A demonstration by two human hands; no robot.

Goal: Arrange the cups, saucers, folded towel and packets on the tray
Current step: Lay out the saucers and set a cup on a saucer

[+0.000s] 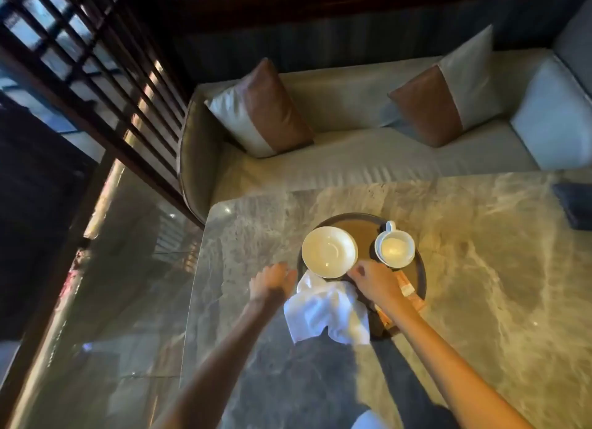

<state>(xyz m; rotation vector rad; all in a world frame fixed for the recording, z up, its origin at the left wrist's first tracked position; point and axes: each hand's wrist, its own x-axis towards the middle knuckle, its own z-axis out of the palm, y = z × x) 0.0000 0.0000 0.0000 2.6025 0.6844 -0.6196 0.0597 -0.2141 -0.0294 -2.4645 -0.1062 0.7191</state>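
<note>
A pale sofa (368, 159) with brown-and-grey cushions (262, 111) runs behind the polished marble table (480, 268); a dark lattice screen (96, 86) stands at the left; on the table sits the round dark tray (422, 279), and a rumpled white towel (326, 310) drapes over its near rim, hiding that edge; the empty saucer (329, 252) lies on the tray's left, the white cup (394, 247) on its own saucer at the right, orange packets (413, 292) partly hidden under the right forearm; the left hand (272, 279) hovers loosely curled just beside the towel, grasping nothing; the right hand (373, 281) reaches over the towel's top edge, whether it pinches the cloth I cannot tell
</note>
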